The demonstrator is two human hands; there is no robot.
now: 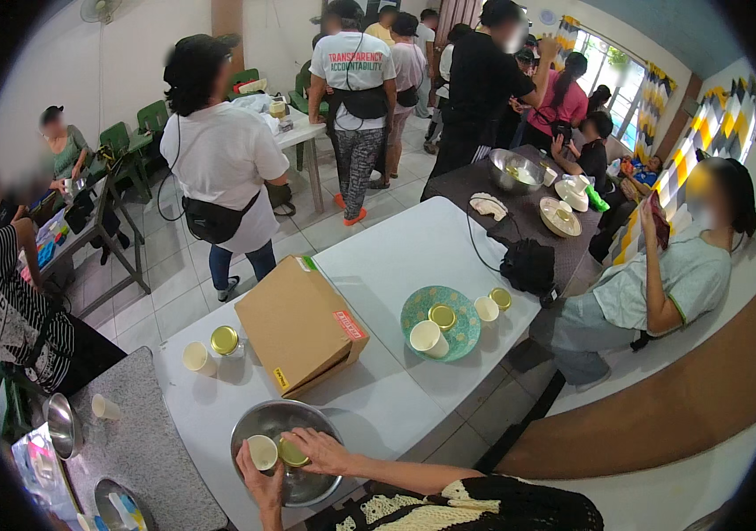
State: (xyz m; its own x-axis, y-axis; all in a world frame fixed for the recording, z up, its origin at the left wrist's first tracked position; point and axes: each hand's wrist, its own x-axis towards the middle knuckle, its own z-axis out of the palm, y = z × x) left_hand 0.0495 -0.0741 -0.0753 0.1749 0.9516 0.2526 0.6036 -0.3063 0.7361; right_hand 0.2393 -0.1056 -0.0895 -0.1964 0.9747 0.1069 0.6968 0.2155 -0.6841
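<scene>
A steel mixing bowl point(314, 488) stands at the near edge of the white table. Over it my left hand point(260, 480) is wrapped round a pale paper cup point(263, 452), its mouth facing up. My right hand point(321, 450) reaches in from the right, its fingers closed on the gold lid of a jar point(291, 452) right beside the cup. The jar's body is hidden below the lid and my fingers. Whether the jar rests on the bowl's bottom, I cannot tell.
Beyond the bowl stands a cardboard box point(298, 323); left of it are a paper cup point(198, 357) and a gold-lidded jar point(225, 340). A green patterned plate point(465, 341) holds another cup and jar. One person point(670, 274) sits at right; several others stand behind.
</scene>
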